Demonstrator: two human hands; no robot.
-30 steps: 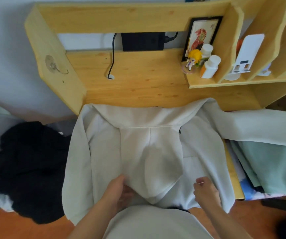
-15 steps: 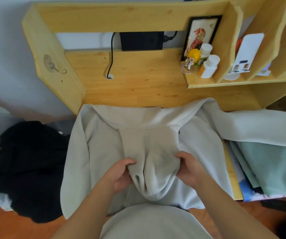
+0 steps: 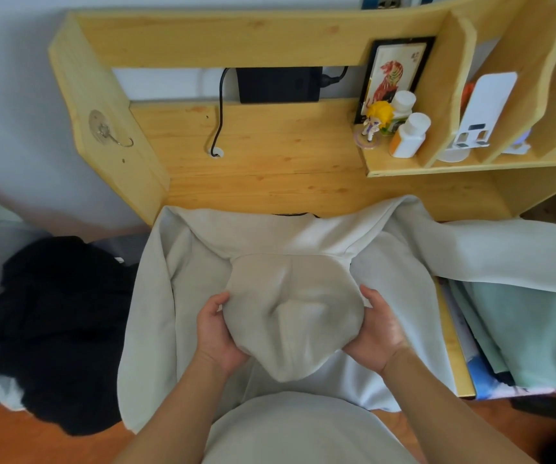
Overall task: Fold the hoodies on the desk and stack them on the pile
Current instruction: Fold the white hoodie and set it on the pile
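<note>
A pale grey hoodie (image 3: 189,283) lies spread on the wooden desk (image 3: 269,162), its left sleeve hanging over the desk's left edge and its right sleeve (image 3: 504,256) stretched out to the right. Its hood (image 3: 290,316) lies over the body, pointing towards me. My left hand (image 3: 218,333) grips the hood's left side and my right hand (image 3: 378,333) grips its right side, bunching the cloth between them. A pile of folded clothes with a mint green piece (image 3: 531,333) on top sits to the right, under the sleeve.
A heap of black clothing (image 3: 52,326) lies left of the desk. At the desk's back are a black box (image 3: 278,83) with a cable, a framed picture (image 3: 393,75), a small figurine (image 3: 373,125) and white bottles (image 3: 410,133) on a shelf.
Both hands moved up from the hoodie's near hem to the sides of the hood and gripped it. The hood is now bunched and lifted slightly between them.
</note>
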